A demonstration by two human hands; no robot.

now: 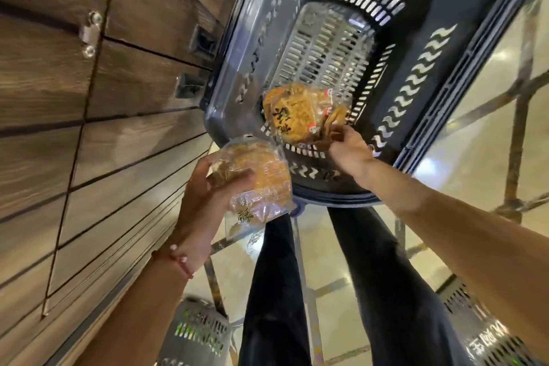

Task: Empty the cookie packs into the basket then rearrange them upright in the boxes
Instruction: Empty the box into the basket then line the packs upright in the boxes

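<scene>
A dark blue slotted basket (463, 74) stands in front of me, seen from above. My left hand (205, 196) grips a clear cookie pack (261, 178) with orange-brown cookies, held just outside the basket's near left corner. My right hand (347, 148) reaches over the near rim into the basket and pinches a second clear pack of cookies (297, 116), printed with black characters, which hangs above the basket floor. The basket floor behind that pack is bare.
A wooden panelled wall (89, 128) with metal fittings runs along the left. My dark trouser legs (276, 291) stand below the basket on a glossy tiled floor (475, 163). Grey slotted baskets (199, 333) sit low at the left and right edges.
</scene>
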